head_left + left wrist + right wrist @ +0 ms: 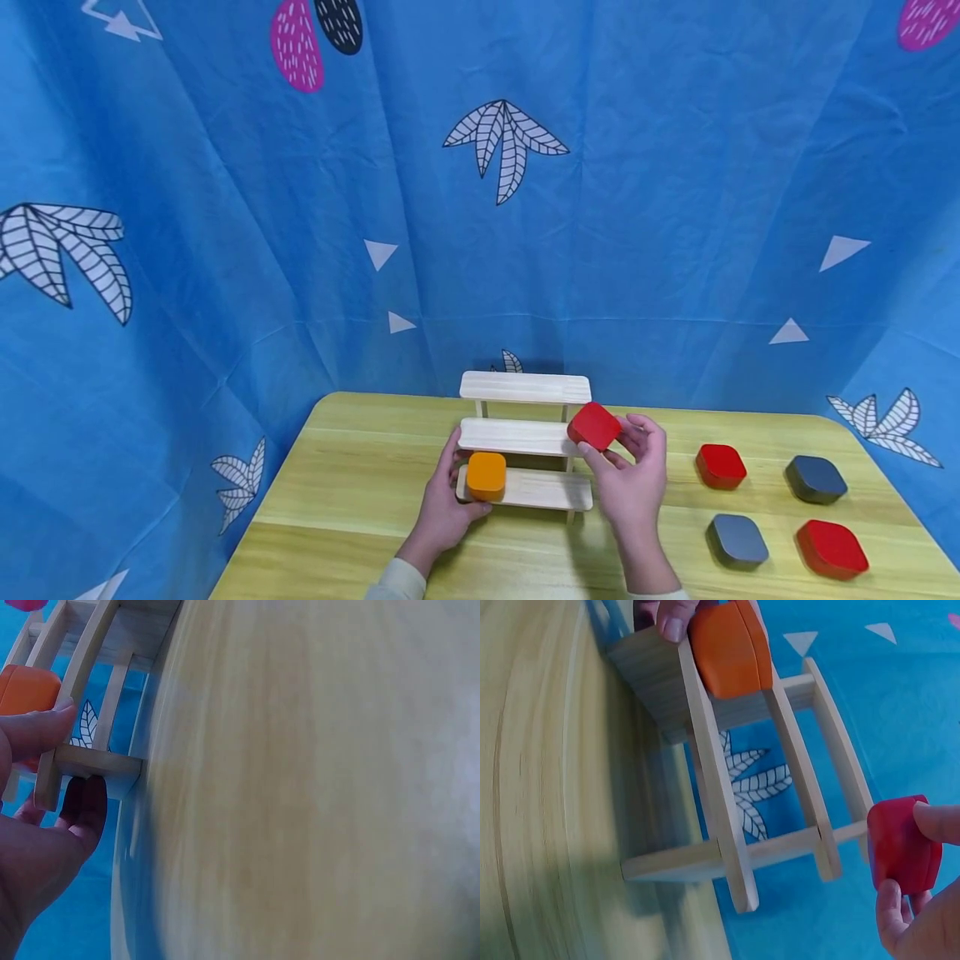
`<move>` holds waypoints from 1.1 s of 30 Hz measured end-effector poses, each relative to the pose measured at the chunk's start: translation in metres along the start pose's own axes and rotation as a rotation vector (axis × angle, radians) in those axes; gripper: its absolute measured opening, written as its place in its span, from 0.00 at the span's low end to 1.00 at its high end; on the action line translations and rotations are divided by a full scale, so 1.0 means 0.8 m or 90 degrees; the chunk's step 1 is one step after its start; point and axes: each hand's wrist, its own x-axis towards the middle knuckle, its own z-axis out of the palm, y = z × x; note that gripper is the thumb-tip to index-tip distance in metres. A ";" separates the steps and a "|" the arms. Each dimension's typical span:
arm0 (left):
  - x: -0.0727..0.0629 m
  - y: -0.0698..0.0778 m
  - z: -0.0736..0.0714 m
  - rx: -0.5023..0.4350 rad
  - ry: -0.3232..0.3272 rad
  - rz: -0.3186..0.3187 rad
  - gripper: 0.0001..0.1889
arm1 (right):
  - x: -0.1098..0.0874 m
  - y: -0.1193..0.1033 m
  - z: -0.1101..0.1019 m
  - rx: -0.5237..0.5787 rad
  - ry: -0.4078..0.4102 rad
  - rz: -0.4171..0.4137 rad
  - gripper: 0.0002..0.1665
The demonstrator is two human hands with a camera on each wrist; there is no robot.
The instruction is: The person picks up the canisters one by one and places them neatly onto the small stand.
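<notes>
Around one three-tiered rack (513, 437), left fingers (91, 814) curl; right fingers (939, 823) pinch one red block (594, 426).

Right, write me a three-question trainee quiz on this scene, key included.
1. Multiple choice: on which shelf of the rack is the orange block? A top; B middle; C bottom.
2. True or false: the left hand holds a red block.
3. Count: how many blocks lie directly on the table?

Key:
1. C, the bottom shelf.
2. False: the right hand holds a red block; the left hand grips the rack.
3. Four: two red blocks and two gray blocks.
</notes>
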 end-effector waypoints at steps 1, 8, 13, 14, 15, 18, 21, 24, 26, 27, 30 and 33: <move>0.000 0.000 0.000 0.000 -0.001 0.002 0.70 | -0.001 0.000 0.002 0.004 -0.006 0.001 0.46; 0.001 -0.004 -0.002 0.003 -0.003 0.021 0.69 | -0.005 0.002 0.012 0.004 -0.028 -0.001 0.47; 0.002 -0.007 -0.003 0.010 -0.001 0.032 0.68 | -0.008 0.006 0.018 0.004 -0.036 -0.009 0.46; 0.002 -0.007 -0.002 0.011 -0.001 0.032 0.68 | -0.008 0.007 0.020 0.002 -0.039 -0.011 0.46; 0.002 -0.008 -0.002 0.012 0.000 0.031 0.68 | -0.008 0.007 0.021 0.001 -0.042 -0.012 0.46; 0.003 -0.008 -0.002 0.011 0.001 0.030 0.68 | -0.009 0.007 0.024 0.000 -0.054 -0.013 0.45; 0.003 -0.006 -0.002 0.011 0.002 0.028 0.68 | -0.009 0.007 0.028 0.001 -0.066 -0.012 0.45; 0.002 -0.005 -0.002 0.014 0.005 0.030 0.68 | -0.009 0.008 0.031 -0.009 -0.075 -0.008 0.45; 0.002 -0.005 -0.002 0.017 0.007 0.029 0.68 | -0.009 0.008 0.033 -0.018 -0.081 -0.001 0.45; 0.003 -0.006 -0.002 0.017 0.006 0.029 0.68 | -0.010 0.009 0.034 -0.024 -0.084 0.003 0.45; 0.003 -0.008 -0.002 0.019 0.005 0.029 0.68 | -0.011 0.011 0.038 -0.039 -0.095 0.017 0.45; 0.004 -0.008 -0.002 0.018 0.003 0.024 0.68 | -0.011 0.012 0.043 -0.043 -0.106 0.017 0.44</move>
